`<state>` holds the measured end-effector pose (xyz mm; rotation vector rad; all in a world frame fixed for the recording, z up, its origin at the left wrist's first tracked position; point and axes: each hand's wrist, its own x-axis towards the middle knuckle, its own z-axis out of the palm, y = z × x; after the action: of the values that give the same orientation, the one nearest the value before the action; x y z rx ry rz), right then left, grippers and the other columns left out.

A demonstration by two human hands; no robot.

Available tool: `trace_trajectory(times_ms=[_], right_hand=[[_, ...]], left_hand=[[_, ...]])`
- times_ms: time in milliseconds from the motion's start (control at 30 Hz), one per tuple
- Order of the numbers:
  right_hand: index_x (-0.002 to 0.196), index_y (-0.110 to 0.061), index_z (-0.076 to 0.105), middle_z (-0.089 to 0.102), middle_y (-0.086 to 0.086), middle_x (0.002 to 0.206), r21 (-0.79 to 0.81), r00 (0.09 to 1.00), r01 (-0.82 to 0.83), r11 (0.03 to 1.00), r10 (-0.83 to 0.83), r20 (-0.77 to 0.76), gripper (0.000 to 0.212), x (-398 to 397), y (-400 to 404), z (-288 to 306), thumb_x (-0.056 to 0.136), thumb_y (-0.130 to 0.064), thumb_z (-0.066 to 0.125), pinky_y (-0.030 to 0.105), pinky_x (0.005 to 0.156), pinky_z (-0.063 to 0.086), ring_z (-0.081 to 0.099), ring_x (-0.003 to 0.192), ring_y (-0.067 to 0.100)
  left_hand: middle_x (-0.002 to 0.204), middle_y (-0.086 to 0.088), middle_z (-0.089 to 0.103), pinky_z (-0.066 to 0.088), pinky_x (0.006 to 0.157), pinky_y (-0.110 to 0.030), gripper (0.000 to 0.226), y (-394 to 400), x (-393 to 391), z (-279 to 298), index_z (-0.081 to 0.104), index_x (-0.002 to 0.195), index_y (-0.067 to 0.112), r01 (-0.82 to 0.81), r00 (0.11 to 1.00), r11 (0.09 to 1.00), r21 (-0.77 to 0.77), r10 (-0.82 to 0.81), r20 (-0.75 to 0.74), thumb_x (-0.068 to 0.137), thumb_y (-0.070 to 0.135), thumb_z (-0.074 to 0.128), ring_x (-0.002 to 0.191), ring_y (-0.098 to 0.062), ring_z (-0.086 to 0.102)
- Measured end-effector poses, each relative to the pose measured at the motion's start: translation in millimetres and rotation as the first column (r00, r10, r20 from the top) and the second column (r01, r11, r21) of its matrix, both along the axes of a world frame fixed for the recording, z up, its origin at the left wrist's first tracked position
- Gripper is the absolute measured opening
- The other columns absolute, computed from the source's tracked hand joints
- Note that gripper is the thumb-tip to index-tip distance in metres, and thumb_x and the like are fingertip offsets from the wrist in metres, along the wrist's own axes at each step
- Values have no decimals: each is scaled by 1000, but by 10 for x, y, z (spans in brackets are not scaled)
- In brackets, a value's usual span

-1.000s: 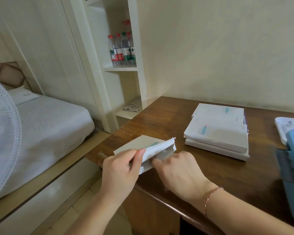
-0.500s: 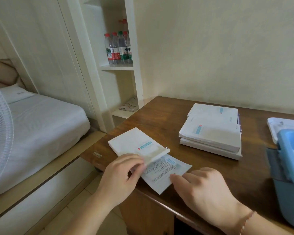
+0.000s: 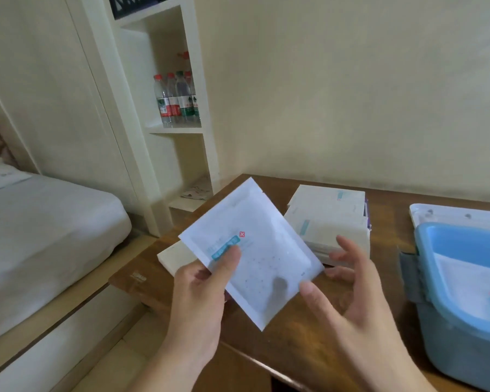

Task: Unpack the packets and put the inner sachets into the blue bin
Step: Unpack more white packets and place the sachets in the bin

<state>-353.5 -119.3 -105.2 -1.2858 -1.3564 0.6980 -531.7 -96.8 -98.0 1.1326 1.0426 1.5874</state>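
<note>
My left hand (image 3: 201, 290) pinches a white square sachet (image 3: 255, 244) with a teal label, thumb on its front, holding it up over the wooden desk. My right hand (image 3: 348, 284) is spread beside the sachet's right edge, fingers relaxed, thumb near its lower edge, gripping nothing. The emptied white packet (image 3: 171, 256) lies flat on the desk behind the sachet, mostly hidden. A stack of white packets (image 3: 334, 219) sits further back. The blue bin (image 3: 464, 281) stands at the right with a white sachet inside.
A white lid or tray (image 3: 447, 213) lies behind the bin. The brown desk (image 3: 289, 349) has its near edge and left corner close to my hands. To the left are a bed (image 3: 40, 222) and a white shelf with water bottles (image 3: 177, 97).
The sachet, half pulled out of the packet on the desk before, is now lifted clear in my left hand. My right hand let go of it and opened. The view tilted up.
</note>
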Motion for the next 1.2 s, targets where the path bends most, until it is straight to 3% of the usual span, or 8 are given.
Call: trace_trajectory(times_ms=[67,133,333,467,667,867,1000,1200], right_hand=[[126,-44,44,58,-19,125,-132,964,-151,980,116,-241,74,7,-11,62,59,-56,72,26,78,59,63,106,5],[120,-34,55,70,-12,114,-95,910,-217,972,166,-380,64,56,-72,134,60,-41,77,36,73,62,70,99,9],[104,-41,63,77,-2,87,198,973,22,980,25,-230,41,533,-425,599,71,-18,72,33,60,60,74,74,17],[110,-40,59,75,8,80,228,991,113,967,-127,44,51,1293,-437,967,82,2,70,42,59,56,64,50,30],[114,-30,63,73,16,77,-55,972,181,982,-170,161,45,2236,-439,1126,84,3,69,41,61,52,58,55,27],[115,-32,64,68,11,82,-260,905,294,920,-180,386,44,2578,-495,881,83,-3,74,40,61,59,65,57,30],[125,-38,55,61,-5,104,-437,882,297,849,-68,467,49,2560,-491,841,85,-14,72,20,56,55,70,61,12],[138,-40,48,56,-13,123,-498,811,297,815,59,581,59,2529,-482,791,86,-27,73,28,84,56,71,85,13]], left_hand=[[93,6,74,55,90,-41,25,-16,86,104,72,88,43,48,997,997,-57,-44,68,63,43,71,97,-21,69],[96,3,74,53,95,-47,29,-70,189,179,72,90,43,94,992,994,-46,-90,92,61,43,72,100,-23,68],[111,-11,72,53,89,-43,53,198,248,676,73,111,20,447,862,884,138,-467,196,63,42,83,106,-28,67],[99,-8,75,58,62,-30,57,475,605,1196,64,122,23,680,730,700,218,-675,-110,70,40,81,73,-20,72],[72,-6,65,50,73,-24,25,733,1767,1221,70,106,16,637,671,755,153,-446,-593,86,2,70,71,-11,60],[72,9,69,50,76,-30,34,747,2175,891,66,118,23,627,382,768,-135,-454,-805,85,17,74,73,-8,65],[74,7,68,53,76,-31,22,689,2189,788,70,106,30,561,260,818,-125,-317,-912,84,26,75,79,-12,64],[91,15,65,33,95,-35,15,618,2205,741,70,103,36,491,68,869,-60,-107,-992,87,36,70,91,-4,47]])
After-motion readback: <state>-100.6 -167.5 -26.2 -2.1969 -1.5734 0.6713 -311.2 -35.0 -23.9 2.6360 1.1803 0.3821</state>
